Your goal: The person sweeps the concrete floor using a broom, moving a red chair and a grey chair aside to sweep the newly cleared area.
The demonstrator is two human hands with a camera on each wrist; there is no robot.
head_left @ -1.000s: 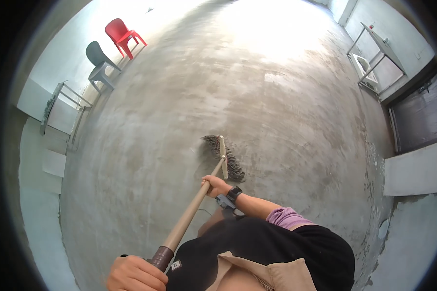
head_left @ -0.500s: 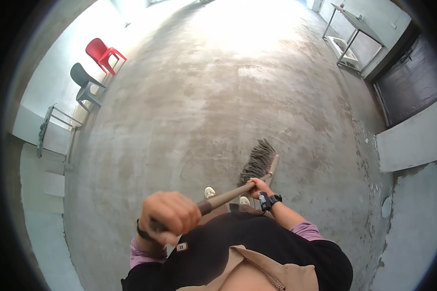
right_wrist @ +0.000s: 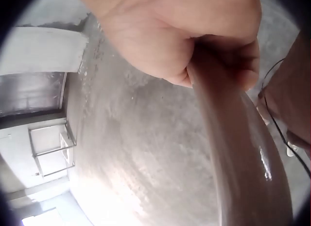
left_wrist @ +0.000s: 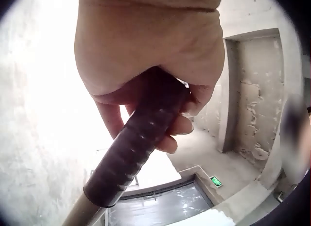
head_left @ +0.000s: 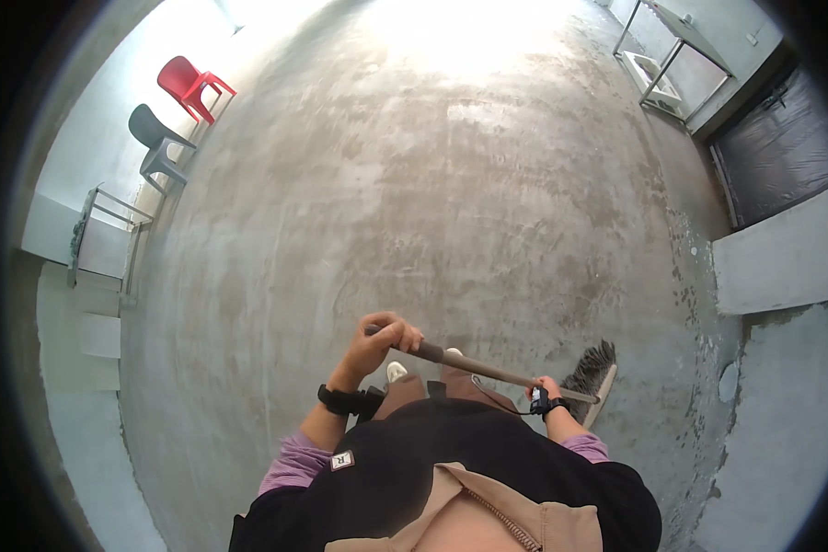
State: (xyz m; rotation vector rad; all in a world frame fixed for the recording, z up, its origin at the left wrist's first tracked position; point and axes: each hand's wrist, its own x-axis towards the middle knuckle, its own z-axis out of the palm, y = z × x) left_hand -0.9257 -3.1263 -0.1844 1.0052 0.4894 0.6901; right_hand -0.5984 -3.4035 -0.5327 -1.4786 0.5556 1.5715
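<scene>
A mop with a grey string head (head_left: 587,375) lies on the floor at the lower right in the head view. Its pole (head_left: 488,369) crosses in front of the body. The left hand (head_left: 385,337) grips the dark handle end; in the left wrist view that hand (left_wrist: 150,51) wraps the ribbed dark grip (left_wrist: 131,145). Lower on the pole, close to the mop head, the right hand (head_left: 546,390) holds it. In the right wrist view the curled fingers of the right hand (right_wrist: 194,36) surround the smooth pole (right_wrist: 238,148).
Along the left wall stand a red chair (head_left: 189,85), a grey chair (head_left: 156,140) and a metal-framed table (head_left: 83,235). A metal rack (head_left: 685,41) is at the upper right, near a dark plastic-covered doorway (head_left: 782,152). The wearer's shoes (head_left: 396,371) show beneath the pole.
The mop head has swung right and closer to the body. The left hand has risen from the lower left, and the right hand has moved right; both still grip the pole.
</scene>
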